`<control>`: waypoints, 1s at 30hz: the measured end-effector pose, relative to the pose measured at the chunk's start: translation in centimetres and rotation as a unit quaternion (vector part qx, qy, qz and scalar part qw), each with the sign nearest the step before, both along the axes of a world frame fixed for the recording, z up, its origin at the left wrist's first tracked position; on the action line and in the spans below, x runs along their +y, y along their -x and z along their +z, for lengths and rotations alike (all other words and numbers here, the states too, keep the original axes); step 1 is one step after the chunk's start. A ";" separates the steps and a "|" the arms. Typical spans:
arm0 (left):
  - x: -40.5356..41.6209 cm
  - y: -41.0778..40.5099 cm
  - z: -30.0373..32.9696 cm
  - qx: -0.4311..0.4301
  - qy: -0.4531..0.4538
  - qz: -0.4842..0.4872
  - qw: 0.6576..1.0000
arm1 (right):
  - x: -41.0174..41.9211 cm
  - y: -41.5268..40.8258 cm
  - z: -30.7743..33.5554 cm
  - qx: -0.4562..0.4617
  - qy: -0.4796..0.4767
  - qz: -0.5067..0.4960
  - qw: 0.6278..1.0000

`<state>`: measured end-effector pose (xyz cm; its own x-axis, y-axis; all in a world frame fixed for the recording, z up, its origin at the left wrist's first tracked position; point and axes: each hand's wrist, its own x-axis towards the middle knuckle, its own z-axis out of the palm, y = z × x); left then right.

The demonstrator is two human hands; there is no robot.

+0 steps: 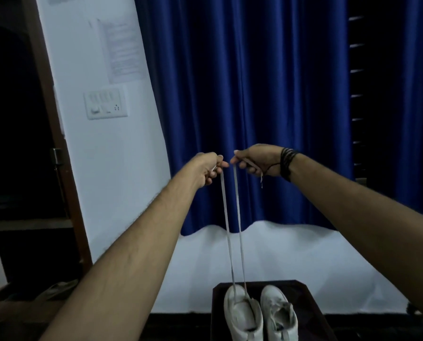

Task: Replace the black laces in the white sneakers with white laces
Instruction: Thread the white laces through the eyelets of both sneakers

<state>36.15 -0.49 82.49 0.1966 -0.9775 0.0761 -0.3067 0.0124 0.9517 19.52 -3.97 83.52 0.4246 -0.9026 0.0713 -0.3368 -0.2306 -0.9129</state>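
Observation:
Two white sneakers stand side by side on a dark stool [306,299] at the bottom of the view, toes pointing away from me. The left sneaker [242,316] has a white lace [238,217] threaded through its front eyelets. Both lace ends run straight up, taut and nearly parallel. My left hand [205,169] pinches one end and my right hand [257,159] pinches the other, both raised high with fingertips almost touching. The right sneaker [279,313] shows no lace that I can make out. No black laces are visible.
A blue curtain [254,94] hangs straight ahead over a white wall. A switchboard [106,103] and a taped paper sit on the wall at left, beside a dark doorway with a brown frame [62,168]. Dark thread bands circle my right wrist [288,163].

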 end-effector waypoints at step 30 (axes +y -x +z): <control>3.5 -2.2 -4.3 -0.373 -0.199 -0.023 0.906 | 2.2 2.9 -9.1 0.195 -0.076 0.033 0.977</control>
